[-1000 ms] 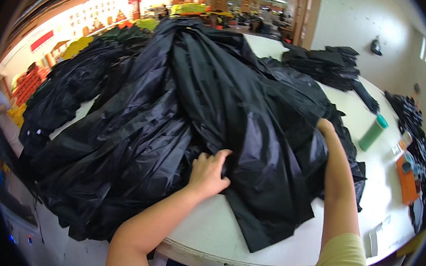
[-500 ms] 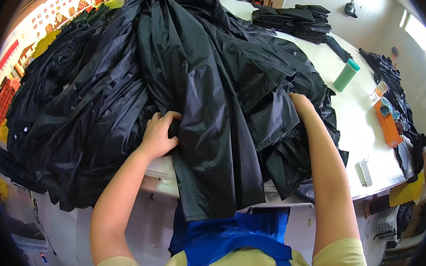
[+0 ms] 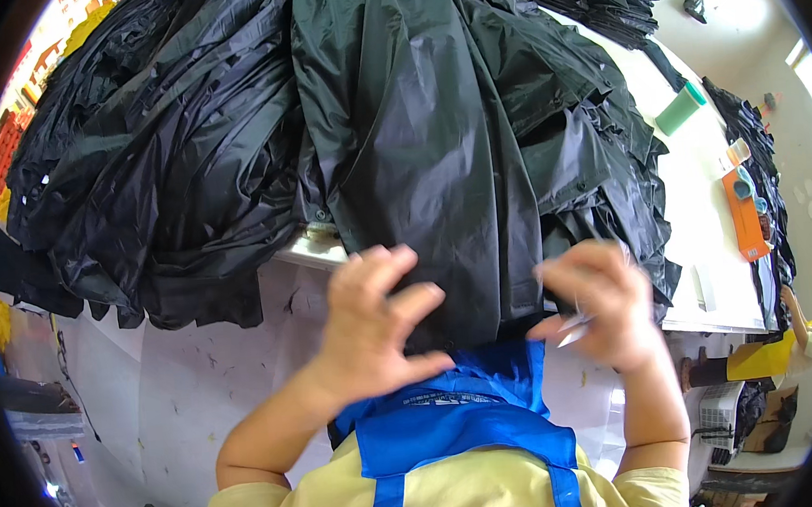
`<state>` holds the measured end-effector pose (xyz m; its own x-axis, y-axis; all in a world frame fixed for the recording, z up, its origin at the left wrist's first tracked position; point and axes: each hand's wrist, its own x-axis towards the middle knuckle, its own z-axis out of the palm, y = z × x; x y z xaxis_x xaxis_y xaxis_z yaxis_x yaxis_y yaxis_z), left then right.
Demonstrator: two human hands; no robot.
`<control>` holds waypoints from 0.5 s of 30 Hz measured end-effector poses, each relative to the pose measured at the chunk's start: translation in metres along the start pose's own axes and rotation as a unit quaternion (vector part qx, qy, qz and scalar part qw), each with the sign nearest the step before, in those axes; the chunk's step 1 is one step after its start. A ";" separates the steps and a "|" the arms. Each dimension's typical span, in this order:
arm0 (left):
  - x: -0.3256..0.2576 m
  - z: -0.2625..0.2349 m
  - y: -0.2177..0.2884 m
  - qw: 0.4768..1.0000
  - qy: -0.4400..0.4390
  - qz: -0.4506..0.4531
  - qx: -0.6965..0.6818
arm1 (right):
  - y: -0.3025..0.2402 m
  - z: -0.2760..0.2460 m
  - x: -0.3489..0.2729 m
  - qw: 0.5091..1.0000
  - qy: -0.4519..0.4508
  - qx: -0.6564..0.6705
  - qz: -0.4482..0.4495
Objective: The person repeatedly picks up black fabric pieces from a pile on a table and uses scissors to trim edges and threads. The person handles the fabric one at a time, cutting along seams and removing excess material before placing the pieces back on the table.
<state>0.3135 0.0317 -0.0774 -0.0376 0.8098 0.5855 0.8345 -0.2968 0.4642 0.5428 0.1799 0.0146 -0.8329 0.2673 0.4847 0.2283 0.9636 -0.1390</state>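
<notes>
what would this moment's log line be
left hand: open, by black fabric | right hand: holding small shiny object, type unclear

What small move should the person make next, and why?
Probably close the left hand gently on the near end of the black cloth: that hand is spread open, the cloth hangs past the edge of the white table, and the right hand seems to hold a small shiny thing, too blurred to name.

Left hand [image 3: 364, 322] splayed in front of the black fabric [image 3: 426, 130]. Right hand [image 3: 614, 310] holds a small shiny tool [image 3: 573, 329] (blurry from where I stand), blue apron [image 3: 466, 440] below.
</notes>
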 end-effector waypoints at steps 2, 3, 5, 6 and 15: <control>-0.021 0.029 0.014 0.998 -0.011 0.010 0.069 | -0.023 0.019 -0.003 0.992 -0.122 -0.024 0.016; -0.023 0.035 0.007 0.996 0.011 0.024 0.088 | -0.022 0.030 -0.010 0.993 -0.108 -0.047 0.007; -0.016 0.015 0.005 0.998 0.043 -0.035 -0.025 | -0.018 0.044 -0.017 0.998 -0.046 -0.049 -0.003; -0.018 0.008 0.000 0.990 0.047 -0.066 -0.113 | -0.017 0.048 -0.016 1.000 -0.001 -0.026 -0.006; -0.014 -0.023 0.009 0.780 0.161 -0.229 -0.559 | -0.056 0.063 0.007 0.993 0.072 0.082 -0.035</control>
<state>0.3089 0.0058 -0.0657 -0.4778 0.8446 0.2414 -0.3016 -0.4158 0.8580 0.4925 0.1272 -0.0287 -0.7606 0.2084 0.6149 0.0765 0.9693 -0.2338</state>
